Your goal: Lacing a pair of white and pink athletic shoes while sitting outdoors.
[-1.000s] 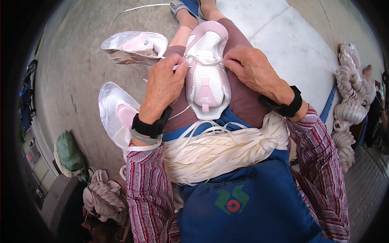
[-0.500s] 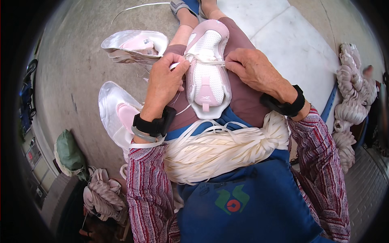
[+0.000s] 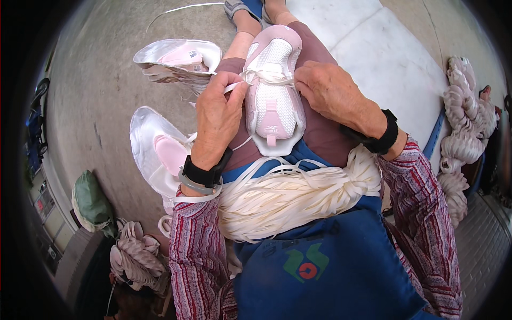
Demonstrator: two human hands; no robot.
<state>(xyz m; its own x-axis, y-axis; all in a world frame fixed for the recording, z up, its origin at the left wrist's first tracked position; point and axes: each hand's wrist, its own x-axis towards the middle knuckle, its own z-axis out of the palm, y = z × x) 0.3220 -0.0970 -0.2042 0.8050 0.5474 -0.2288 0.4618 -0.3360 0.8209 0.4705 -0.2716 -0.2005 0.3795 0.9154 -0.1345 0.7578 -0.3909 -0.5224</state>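
A pink and white shoe upper (image 3: 273, 112) lies lengthwise on my lap between my thighs. White shoelace (image 3: 272, 79) crosses over its middle. At the upper's left edge my left hand (image 3: 220, 104) pinches the lace, a flat end of it showing between thumb and finger. My right hand (image 3: 329, 92) is closed at the opposite edge, its fingertips on the lace where it leaves the upper; part of that grip is hidden. A thick bundle of cream-white laces (image 3: 298, 200) rests across my lap on a blue apron (image 3: 325, 256).
Left of me stand two stacks of nested shoe uppers (image 3: 178, 58), (image 3: 154, 144). Tied bundles of uppers (image 3: 133, 256) sit lower left, beside a green sack (image 3: 93, 200). More bundles (image 3: 464, 117) hang along the right. A white slab (image 3: 384, 53) lies ahead on concrete floor (image 3: 106, 80).
Both hands have shifted slightly at the shoe upper; the left fingers now pinch the lace a little differently, and the right hand has risen a bit. The upper stays in place.
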